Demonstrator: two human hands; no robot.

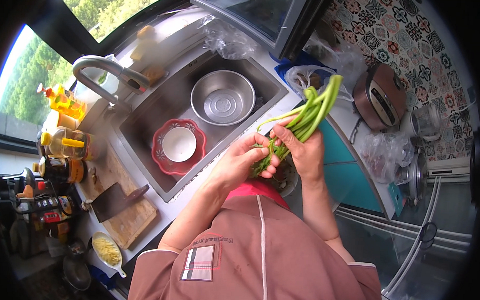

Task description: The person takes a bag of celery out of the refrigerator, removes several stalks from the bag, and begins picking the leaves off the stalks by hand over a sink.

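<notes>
A bunch of green leafy stalks [318, 109] is held over the counter's front edge, stalk ends up and to the right, leaves down by my fingers. My right hand [299, 148] is closed around the stalks. With its fingertips, my left hand [243, 156] pinches a thin stem or leaf at the lower part of the bunch. Below my hands, partly hidden by them, is a bowl or bin [289, 179] with scraps in it. In the sink [178, 104] stand a round metal basin [222, 98] and a red scalloped basket [159, 147] with a white bowl [179, 144] inside.
A cleaver [113, 203] lies on a wooden cutting board [130, 221] at the left, near a white dish of pale yellow strips [107, 252]. Bottles [67, 142] stand behind the board. The faucet [104, 66] arches toward the sink. Plastic bags and a brown cooker [378, 97] occupy the right counter.
</notes>
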